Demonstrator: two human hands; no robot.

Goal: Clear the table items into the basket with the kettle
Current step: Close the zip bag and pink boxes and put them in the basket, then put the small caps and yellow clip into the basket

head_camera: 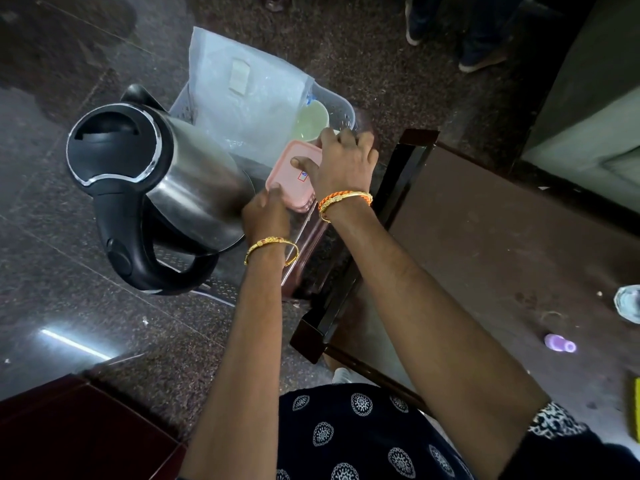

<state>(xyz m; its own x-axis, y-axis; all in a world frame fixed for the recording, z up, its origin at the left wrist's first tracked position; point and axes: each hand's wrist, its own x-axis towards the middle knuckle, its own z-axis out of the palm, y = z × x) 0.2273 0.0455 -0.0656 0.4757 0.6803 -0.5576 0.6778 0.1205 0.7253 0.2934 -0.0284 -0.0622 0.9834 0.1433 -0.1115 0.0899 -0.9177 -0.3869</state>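
- Basket (341, 109): pale perforated plastic, standing on the speckled stone floor (69, 306) at upper centre of the frame, just left of the table.
- Kettle (156, 188): steel body, black lid and handle, left of centre; I see it standing in the near end of the basket, handle toward me.
- Plastic bag (249, 98): clear, crinkled, upright in the far half of the basket.
- Cup (311, 121): pale green, lying tilted in the basket's right corner, just above my right hand.
- Pink container (294, 174): lidded box with a small red-edged label, at centre frame over the basket, between kettle and table edge.
- Left hand (266, 211): fingers closed on the container's near-left corner.
- Right hand (343, 161): thumb pressed on the lid, fingers curled over the far edge; both hands hold the box.
- Table (502, 237): brown top, dark frame, right half of the frame.
- Purple bottle (559, 342): small, lying on the table at lower right.
- Clear glass item (628, 303): at the right edge, cut off; I cannot tell what it is.
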